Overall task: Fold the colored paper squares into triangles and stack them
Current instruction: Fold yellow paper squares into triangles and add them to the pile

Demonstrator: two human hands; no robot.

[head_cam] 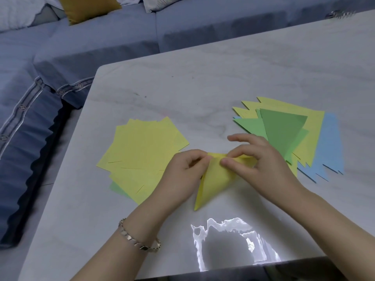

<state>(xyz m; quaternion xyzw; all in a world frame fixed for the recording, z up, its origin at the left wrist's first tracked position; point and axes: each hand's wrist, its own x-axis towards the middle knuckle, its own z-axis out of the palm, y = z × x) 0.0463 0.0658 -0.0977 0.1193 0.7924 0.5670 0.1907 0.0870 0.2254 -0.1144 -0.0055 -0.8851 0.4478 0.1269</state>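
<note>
A yellow paper point(213, 179) folded into a triangle lies near the table's middle, point toward me. My left hand point(182, 173) pinches its upper left corner. My right hand point(261, 159) pinches the fold along its top edge, index finger stretched out. To the left lies a fanned pile of flat yellow squares point(142, 151) with a green sheet point(117, 189) peeking out underneath. To the right sits a stack of folded triangles point(284, 132): green on top, yellow below, blue point(328, 147) at the bottom.
The grey marble table point(203, 88) has a rounded far-left corner and a glossy reflection near its front edge. A blue sofa point(40, 98) with a mustard cushion point(87, 9) runs along the left and far sides.
</note>
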